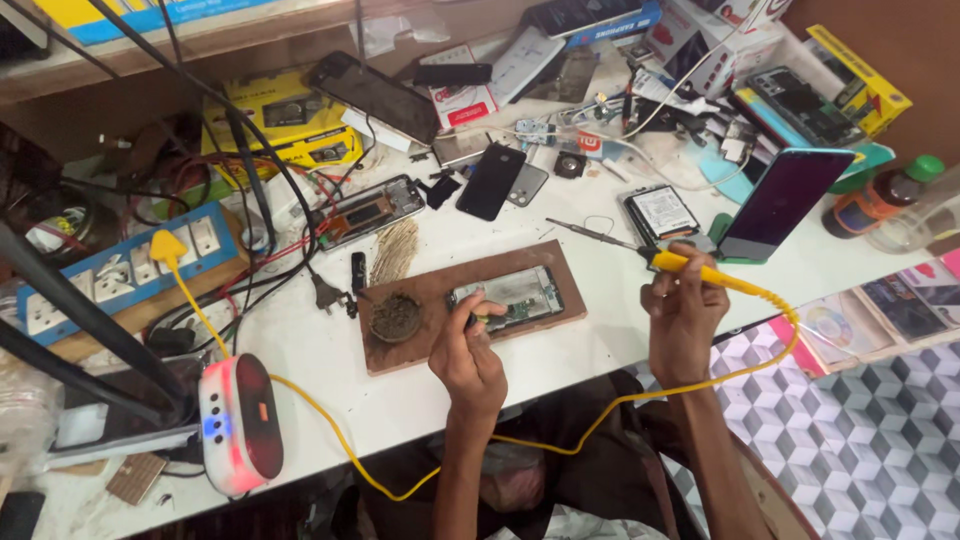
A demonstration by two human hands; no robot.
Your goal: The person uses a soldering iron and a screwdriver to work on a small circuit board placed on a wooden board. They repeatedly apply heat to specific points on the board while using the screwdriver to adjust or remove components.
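Soldering work on an opened phone at a cluttered repair bench.

The left hand is closed on a small tool, seemingly tweezers, with its tip pressed to the opened phone lying on the wooden board at mid-bench. The right hand grips the yellow soldering iron, raised to the right with its tip well apart from the phone. The step looks like positioning a part; next, the iron's tip likely must come down precisely beside the tweezers.
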